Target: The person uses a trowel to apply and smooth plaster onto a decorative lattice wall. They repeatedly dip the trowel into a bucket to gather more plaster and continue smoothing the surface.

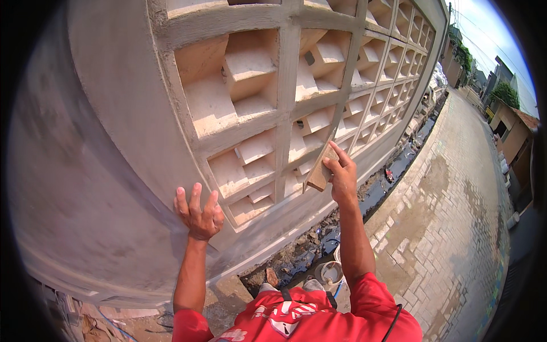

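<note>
My right hand (pixel 344 178) grips a small, flat brown block (pixel 320 171) that looks like wood. Its edge is against or just in front of the breeze-block panel (pixel 288 114); I cannot tell if they touch. Lower and to the left, my left hand (pixel 199 215) holds nothing, its fingers spread and pointing up. It rests on or hovers close to the smooth grey wall (pixel 142 128) beside the panel's lower left corner. The panel has rows of square openings with pale stepped blocks inside, divided by grey ribs.
A ditch with dark water (pixel 373 194) and rubble runs along the wall's foot. By my feet stands a pale bucket (pixel 330 272). To the right lies a paved lane (pixel 444 228) with sandy patches, and houses (pixel 515 128) line its far side.
</note>
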### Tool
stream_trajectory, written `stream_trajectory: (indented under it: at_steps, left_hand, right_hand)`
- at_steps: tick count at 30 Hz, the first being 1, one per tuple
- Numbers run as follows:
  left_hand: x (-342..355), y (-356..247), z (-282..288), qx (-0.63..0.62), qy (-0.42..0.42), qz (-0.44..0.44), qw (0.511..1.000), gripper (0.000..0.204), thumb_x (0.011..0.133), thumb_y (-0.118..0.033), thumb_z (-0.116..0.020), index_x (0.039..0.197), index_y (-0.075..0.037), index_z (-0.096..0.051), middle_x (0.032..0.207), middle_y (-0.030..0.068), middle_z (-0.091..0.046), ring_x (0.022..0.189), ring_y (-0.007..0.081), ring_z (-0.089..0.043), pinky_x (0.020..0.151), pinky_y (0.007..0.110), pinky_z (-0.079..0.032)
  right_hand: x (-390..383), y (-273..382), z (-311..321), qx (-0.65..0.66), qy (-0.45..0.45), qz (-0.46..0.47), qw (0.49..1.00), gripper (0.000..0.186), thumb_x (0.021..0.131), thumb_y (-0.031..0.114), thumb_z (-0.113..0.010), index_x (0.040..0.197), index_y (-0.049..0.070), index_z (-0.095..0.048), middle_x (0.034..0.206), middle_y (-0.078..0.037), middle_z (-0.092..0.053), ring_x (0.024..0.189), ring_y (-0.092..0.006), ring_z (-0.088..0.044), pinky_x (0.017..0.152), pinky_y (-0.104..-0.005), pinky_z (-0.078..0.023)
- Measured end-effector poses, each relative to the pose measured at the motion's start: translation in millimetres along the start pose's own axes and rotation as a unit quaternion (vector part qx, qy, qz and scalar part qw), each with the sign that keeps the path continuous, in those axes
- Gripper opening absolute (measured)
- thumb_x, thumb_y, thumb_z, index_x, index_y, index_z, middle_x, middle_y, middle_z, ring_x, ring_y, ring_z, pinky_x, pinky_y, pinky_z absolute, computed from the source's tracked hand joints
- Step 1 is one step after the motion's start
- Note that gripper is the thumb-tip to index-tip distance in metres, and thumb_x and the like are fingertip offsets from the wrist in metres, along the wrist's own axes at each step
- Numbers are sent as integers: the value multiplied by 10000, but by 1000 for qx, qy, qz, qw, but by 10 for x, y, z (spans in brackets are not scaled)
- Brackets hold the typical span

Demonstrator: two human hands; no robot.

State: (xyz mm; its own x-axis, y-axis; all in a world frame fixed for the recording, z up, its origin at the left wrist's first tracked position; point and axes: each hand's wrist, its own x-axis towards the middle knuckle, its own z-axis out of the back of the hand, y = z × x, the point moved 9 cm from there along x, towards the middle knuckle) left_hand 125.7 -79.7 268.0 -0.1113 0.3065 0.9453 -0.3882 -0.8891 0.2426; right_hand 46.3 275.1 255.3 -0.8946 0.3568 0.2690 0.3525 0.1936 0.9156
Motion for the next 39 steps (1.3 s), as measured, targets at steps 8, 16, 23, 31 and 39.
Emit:
stream_trajectory:
  at_steps: [8, 16, 23, 31, 39]
  left_hand:
    - [25, -59, -17, 26, 10, -6, 1000, 329, 924, -284, -455, 1137, -104, -629, 1408, 166, -467, 1391, 438, -261, 1094, 558, -259]
    - [-45, -36, -57, 30, 20, -1, 999, 347, 950, -258, -423, 1166, -58, -606, 1419, 204, -439, 1391, 455, -251, 1096, 571, -254]
    - [25, -61, -43, 57, 23, 3, 998, 369, 951, -265, -424, 1203, -49, -586, 1437, 209, -413, 1390, 457, -247, 1098, 575, -253]
    - [17, -72, -75, 109, 22, 8, 994, 379, 932, -304, -442, 1175, -68, -613, 1430, 186, -425, 1378, 455, -273, 1093, 575, -281]
    - [50, -84, -142, 144, 36, 15, 989, 411, 944, -320, -432, 1216, -54, -586, 1460, 190, -368, 1395, 450, -231, 1103, 577, -253]
  right_hand:
    - [906, 624, -51, -52, -47, 59, 996, 573, 807, 85, -609, 1347, -71, -499, 960, -128, -611, 766, -159, -615, 604, -291, -541]
    - [-251, 384, -1330, -172, 57, 127, 975, 584, 817, 169, -645, 1322, -89, -506, 1117, -276, -632, 1097, -294, -615, 974, -366, -455]
    - [187, 533, -27, -120, -6, 146, 982, 538, 812, 50, -620, 1336, -29, -528, 1221, -183, -612, 1115, -233, -597, 973, -332, -460]
    - [1151, 1347, 473, -381, 46, 332, 861, 578, 794, 52, -645, 1359, 114, -540, 1039, -189, -618, 926, -338, -619, 842, -372, -489]
    - [1133, 553, 361, -443, 49, 361, 819, 622, 809, 93, -647, 1404, 170, -483, 908, -147, -497, 769, -348, -574, 673, -452, -487]
